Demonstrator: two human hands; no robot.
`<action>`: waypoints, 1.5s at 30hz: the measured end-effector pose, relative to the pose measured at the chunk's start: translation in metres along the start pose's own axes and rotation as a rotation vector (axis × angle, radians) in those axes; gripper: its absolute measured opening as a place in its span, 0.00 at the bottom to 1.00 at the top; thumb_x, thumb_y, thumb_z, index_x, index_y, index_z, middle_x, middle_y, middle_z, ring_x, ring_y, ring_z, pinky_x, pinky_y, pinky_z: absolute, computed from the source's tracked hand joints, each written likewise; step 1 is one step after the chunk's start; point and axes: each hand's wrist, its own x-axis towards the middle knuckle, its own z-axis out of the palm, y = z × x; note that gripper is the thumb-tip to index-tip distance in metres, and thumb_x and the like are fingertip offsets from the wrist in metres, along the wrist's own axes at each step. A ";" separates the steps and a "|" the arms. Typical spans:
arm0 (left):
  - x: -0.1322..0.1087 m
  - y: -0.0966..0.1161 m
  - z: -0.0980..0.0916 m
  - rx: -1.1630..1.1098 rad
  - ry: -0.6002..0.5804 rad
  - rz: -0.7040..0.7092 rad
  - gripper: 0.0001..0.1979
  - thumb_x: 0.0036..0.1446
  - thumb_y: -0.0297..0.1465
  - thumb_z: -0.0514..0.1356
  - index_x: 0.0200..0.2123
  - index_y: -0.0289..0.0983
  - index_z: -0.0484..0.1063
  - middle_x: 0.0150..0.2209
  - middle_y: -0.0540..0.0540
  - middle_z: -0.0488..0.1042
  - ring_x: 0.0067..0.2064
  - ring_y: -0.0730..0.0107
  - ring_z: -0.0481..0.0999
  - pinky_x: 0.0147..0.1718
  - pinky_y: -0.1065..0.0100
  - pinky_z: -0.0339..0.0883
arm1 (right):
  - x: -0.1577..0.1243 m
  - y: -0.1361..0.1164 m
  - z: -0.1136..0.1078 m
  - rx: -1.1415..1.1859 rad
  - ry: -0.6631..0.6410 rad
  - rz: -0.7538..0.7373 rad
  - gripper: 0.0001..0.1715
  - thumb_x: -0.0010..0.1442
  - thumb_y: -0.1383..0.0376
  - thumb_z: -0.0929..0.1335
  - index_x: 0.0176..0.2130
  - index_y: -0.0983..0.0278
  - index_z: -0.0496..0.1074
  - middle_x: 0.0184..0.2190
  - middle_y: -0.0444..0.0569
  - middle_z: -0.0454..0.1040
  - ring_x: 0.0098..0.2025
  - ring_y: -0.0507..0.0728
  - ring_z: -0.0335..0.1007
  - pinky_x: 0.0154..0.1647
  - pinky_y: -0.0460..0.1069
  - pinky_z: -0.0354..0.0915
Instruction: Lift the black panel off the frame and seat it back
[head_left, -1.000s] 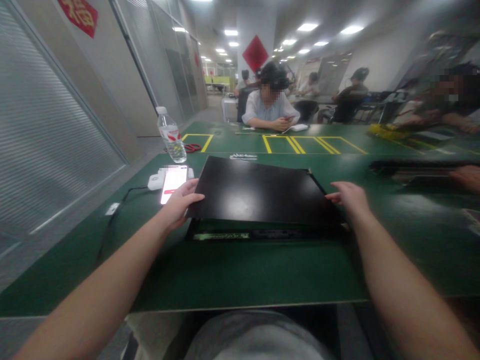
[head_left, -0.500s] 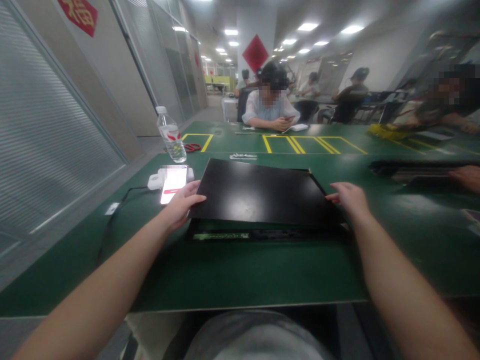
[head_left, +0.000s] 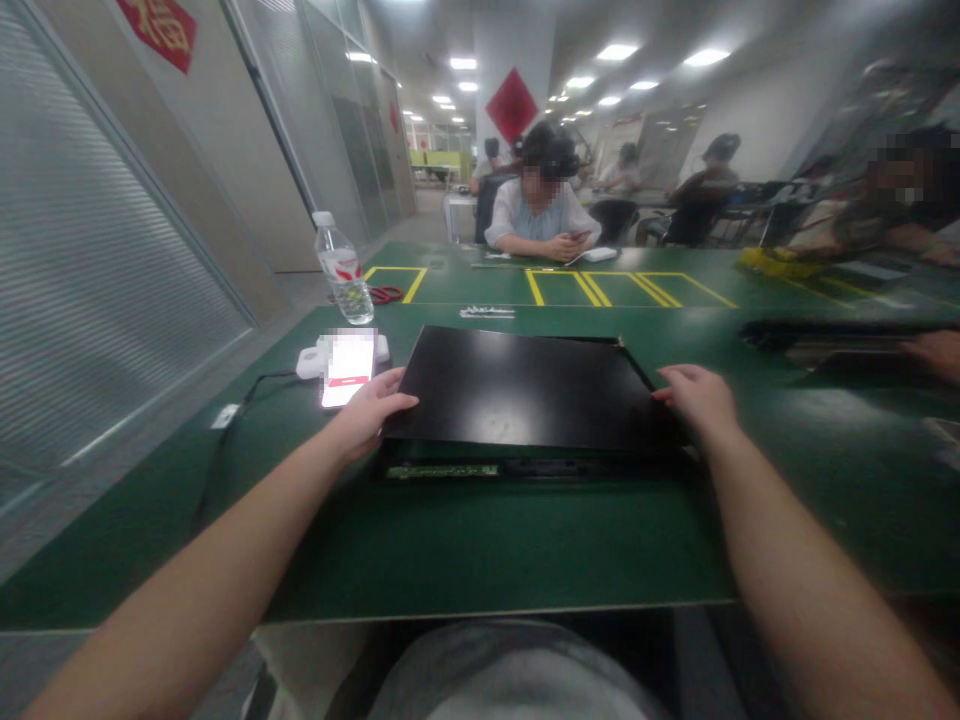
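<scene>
A glossy black LCD panel (head_left: 517, 390) lies between my hands, over a black frame (head_left: 570, 468) on the green table. My left hand (head_left: 375, 408) grips the panel's left edge, thumb on top and fingers underneath. At the right side, my right hand (head_left: 697, 400) pinches the edge near the frame's corner; whether it holds panel, frame or both is hard to tell. A narrow green circuit board (head_left: 442, 471) shows in the gap along the near side of the frame. The panel's left end sits slightly raised and the underside is hidden.
Left of the panel are a lit phone (head_left: 348, 370) on a white power strip (head_left: 307, 363), a cable (head_left: 217, 460), a water bottle (head_left: 345, 270) and red scissors (head_left: 386, 294). Small white parts (head_left: 487, 312) lie behind. A person (head_left: 544, 215) sits opposite; another's hand (head_left: 934, 355) is at right.
The panel's left end has come down a little toward the frame, and my left hand has shifted slightly right with it. My right hand has barely moved.
</scene>
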 end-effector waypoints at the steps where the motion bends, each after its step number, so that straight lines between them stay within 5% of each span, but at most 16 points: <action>1: 0.001 -0.001 -0.001 0.004 -0.005 -0.005 0.30 0.45 0.23 0.76 0.54 0.36 0.79 0.45 0.41 0.88 0.45 0.54 0.90 0.41 0.63 0.83 | 0.001 0.001 0.000 -0.020 -0.002 -0.013 0.18 0.62 0.56 0.68 0.45 0.61 0.83 0.30 0.51 0.84 0.32 0.61 0.78 0.38 0.53 0.67; 8: 0.001 -0.005 0.000 0.012 0.016 -0.020 0.28 0.47 0.27 0.81 0.52 0.36 0.81 0.46 0.39 0.89 0.44 0.55 0.90 0.48 0.62 0.84 | 0.005 0.005 0.003 -0.112 0.020 -0.067 0.20 0.61 0.55 0.68 0.46 0.60 0.83 0.31 0.52 0.84 0.35 0.64 0.79 0.41 0.55 0.71; 20: 0.003 -0.009 0.002 -0.016 0.103 -0.014 0.26 0.46 0.28 0.82 0.49 0.36 0.83 0.44 0.39 0.89 0.44 0.53 0.91 0.46 0.62 0.86 | -0.003 -0.003 0.000 -0.200 -0.009 -0.090 0.16 0.58 0.60 0.69 0.42 0.58 0.85 0.32 0.51 0.85 0.39 0.65 0.81 0.43 0.57 0.73; 45: -0.001 -0.004 0.007 -0.055 0.088 0.005 0.33 0.41 0.25 0.82 0.53 0.35 0.82 0.46 0.37 0.89 0.45 0.50 0.90 0.42 0.62 0.86 | -0.001 -0.002 0.001 -0.238 -0.003 -0.116 0.16 0.56 0.61 0.69 0.40 0.58 0.85 0.32 0.51 0.84 0.42 0.66 0.81 0.44 0.57 0.73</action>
